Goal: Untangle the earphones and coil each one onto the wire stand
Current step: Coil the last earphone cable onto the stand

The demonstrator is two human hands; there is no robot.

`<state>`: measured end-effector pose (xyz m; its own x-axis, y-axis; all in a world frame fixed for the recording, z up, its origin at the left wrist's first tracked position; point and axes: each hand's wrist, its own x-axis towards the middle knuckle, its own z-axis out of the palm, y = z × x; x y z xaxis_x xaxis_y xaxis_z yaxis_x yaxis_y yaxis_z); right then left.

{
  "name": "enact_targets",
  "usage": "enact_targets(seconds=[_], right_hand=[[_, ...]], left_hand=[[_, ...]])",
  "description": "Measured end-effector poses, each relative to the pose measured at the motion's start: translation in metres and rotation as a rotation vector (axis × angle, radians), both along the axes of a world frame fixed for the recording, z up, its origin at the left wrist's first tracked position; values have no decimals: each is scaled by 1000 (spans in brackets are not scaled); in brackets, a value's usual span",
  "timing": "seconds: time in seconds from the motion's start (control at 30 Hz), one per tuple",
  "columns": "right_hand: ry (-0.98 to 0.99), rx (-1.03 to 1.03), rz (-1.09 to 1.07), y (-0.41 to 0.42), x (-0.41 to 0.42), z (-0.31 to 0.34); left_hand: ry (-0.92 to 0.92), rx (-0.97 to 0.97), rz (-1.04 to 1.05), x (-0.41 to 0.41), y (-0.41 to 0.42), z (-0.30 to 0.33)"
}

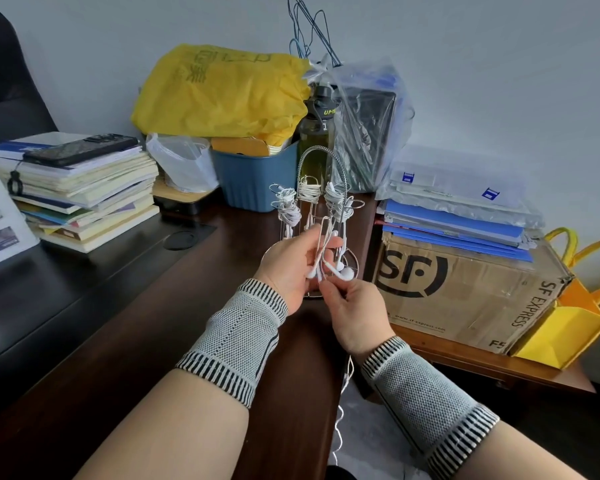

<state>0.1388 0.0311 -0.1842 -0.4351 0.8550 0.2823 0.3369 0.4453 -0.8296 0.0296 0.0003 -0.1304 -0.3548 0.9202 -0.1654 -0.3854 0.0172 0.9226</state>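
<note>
My left hand [293, 268] grips a bunch of white earphones [329, 265] just in front of the wire stand [321, 202], which sits at 12 o'clock with coiled sets on it. My right hand [355, 313] pinches, I think, one cable at 6 o'clock of the bunch.

Both hands raised close together, forearms converging from below.
Left hand [293, 263] palm turned inward, fingers curled round white cords; right hand [355, 311] just below it, fingertips pinching a cord. Knitted bands cover both wrists.
</note>
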Motion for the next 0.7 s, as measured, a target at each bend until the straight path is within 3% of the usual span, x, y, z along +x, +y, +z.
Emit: enact_targets(seconds=[0.3, 0.7], right_hand=[[-11, 76, -16, 13, 22, 11], [210, 20, -70, 16, 26, 26]], left_hand=[[256, 44, -20, 4, 2, -11], [478, 35, -68, -5, 0, -22]])
